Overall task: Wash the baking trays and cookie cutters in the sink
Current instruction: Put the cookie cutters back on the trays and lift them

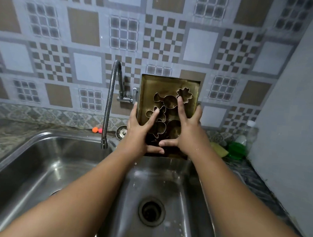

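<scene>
A dark, greasy rectangular baking tray [168, 84] stands nearly upright over the back rim of the steel sink [54, 166], its open face toward me. Several metal cookie cutters lie against its floor, among them a flower cutter [185, 94] and a candy-shaped cutter [164, 100]. My left hand [140, 130] holds the tray's left edge, with its forefinger on a cutter and its thumb along the bottom. My right hand [187, 128] holds the right edge, its forefinger pressing beside the flower cutter and its thumb pointing left. The lower cutters are partly hidden by my hands.
A flexible chrome faucet [109, 103] hangs over the basin, left of the tray. The drain [151, 211] lies below my arms. A strainer plug [121, 132] and two small orange and pink balls [96, 130] sit on the back ledge. A yellow sponge [219, 149], green dish [236, 150] and bottle [249, 132] stand right.
</scene>
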